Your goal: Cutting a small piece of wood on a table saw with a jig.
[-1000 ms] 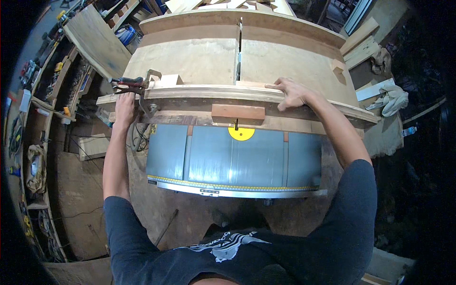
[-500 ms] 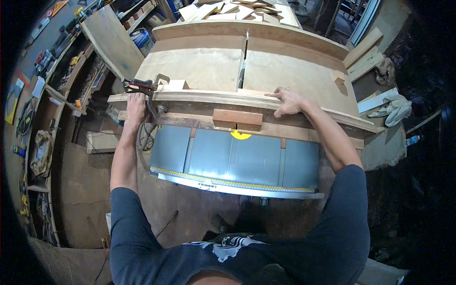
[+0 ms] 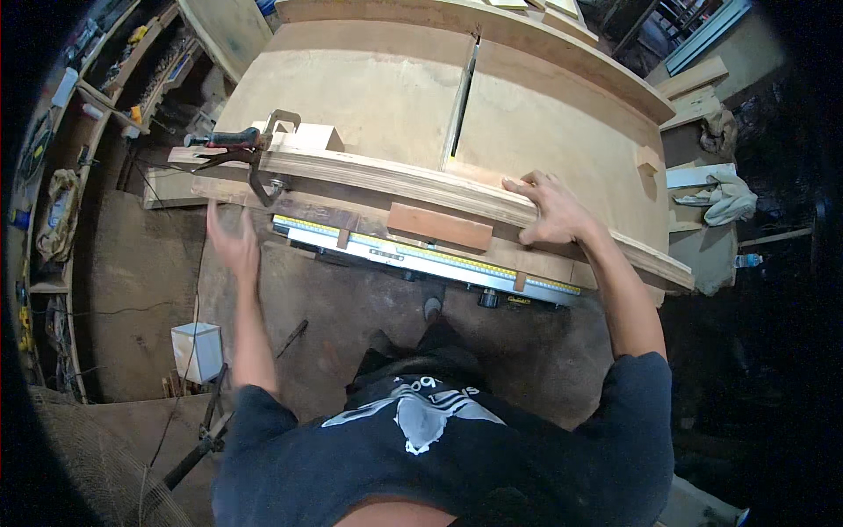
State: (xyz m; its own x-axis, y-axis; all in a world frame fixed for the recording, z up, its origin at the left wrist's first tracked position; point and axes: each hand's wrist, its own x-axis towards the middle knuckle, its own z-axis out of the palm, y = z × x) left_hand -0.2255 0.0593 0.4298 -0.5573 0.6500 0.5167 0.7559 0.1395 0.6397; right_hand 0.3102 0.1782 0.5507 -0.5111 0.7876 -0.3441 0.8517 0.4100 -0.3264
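Your right hand (image 3: 558, 212) gripped the sled (image 3: 369, 88)'s near-edge fence (image 3: 369, 172); your left hand (image 3: 234, 246) hung open by its near-left corner.

Navy T-shirt (image 3: 509, 465), short sleeves (image 3: 634, 391), a white winged print (image 3: 421, 423) with white lettering (image 3: 428, 383) at its twelve o'clock; dark legwear (image 3: 406, 358), a greyish shoe (image 3: 432, 307). Left hand (image 3: 235, 244) and right hand (image 3: 557, 211) are bare.

I'm looking over a pale tan crosscut sled (image 3: 378, 97), its front fence (image 3: 395, 179) showing thin light-and-brown layered stripes. A wood block (image 3: 439, 227) is showing reddish brown, the clamp handle (image 3: 235, 139) black and dark red, the measuring scale (image 3: 474, 263) bright yellow. I'm wearing a blackish T-shirt (image 3: 439, 479) bearing a whitish print (image 3: 421, 422).
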